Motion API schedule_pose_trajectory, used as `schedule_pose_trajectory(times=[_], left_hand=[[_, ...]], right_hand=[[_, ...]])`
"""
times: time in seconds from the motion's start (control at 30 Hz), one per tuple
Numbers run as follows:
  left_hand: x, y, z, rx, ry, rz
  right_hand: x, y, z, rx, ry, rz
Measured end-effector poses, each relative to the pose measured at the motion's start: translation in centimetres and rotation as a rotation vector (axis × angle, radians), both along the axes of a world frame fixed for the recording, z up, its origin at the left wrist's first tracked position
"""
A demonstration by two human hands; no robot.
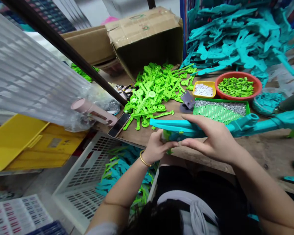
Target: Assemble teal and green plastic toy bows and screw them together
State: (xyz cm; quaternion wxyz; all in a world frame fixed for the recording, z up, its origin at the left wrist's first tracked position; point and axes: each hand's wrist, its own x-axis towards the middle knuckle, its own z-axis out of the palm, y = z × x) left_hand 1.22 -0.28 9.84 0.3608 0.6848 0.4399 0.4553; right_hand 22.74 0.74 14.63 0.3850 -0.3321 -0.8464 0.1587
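A long turquoise plastic part point(196, 128) lies sideways above the front edge of the wooden table. My right hand point(214, 138) grips its middle, thumb below and fingers above. With a gold bangle at its wrist, my left hand point(156, 147) holds the part's left end from below, where a small green piece shows against the turquoise. Its fingers are partly hidden behind the part. Just beyond my hands, a heap of bright green parts point(152, 93) spreads over the table. A green tray point(221, 118) of small metal pieces sits behind my right hand.
Behind stand a cardboard box point(144, 27), a turquoise heap point(237, 40), a yellow dish point(204, 83) and a red bowl point(258, 86). A phone point(119, 125) and pink bottle point(94, 112) lie left. Below is a white crate point(74, 187); a dark pole point(71, 52) slants across.
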Motion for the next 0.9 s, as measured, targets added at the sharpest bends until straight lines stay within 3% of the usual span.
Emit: schedule_pose_trajectory(times=[0.17,0.27,0.33,0.47,0.63,0.73,0.9], left_hand=[[3.2,-1.9,-1.3,-0.072,-0.277,0.074],[4.8,-2.1,-1.7,0.057,-0.443,-0.039],[4.7,-1.1,-1.0,0.167,-0.466,-0.094],[2.5,2.1,3.2,0.396,-0.289,-0.016],[1.3,3.8,8.4,0.524,0.095,-0.097],[1.5,4.0,9.3,0.478,0.242,-0.124],[1.4,5.7,8.6,0.437,0.372,-0.166]], right_hand=[[-0.6,0.0,0.2,0.039,0.027,-0.179],[0.2,0.1,1.5,0.007,0.023,-0.210],[1.1,0.1,2.5,-0.035,-0.023,-0.177],[2.7,0.0,3.9,-0.117,-0.084,-0.115],[3.0,-0.1,3.7,-0.157,-0.109,-0.098],[2.8,0.1,3.0,-0.155,-0.140,-0.115],[2.4,1.2,1.2,-0.169,-0.195,-0.179]])
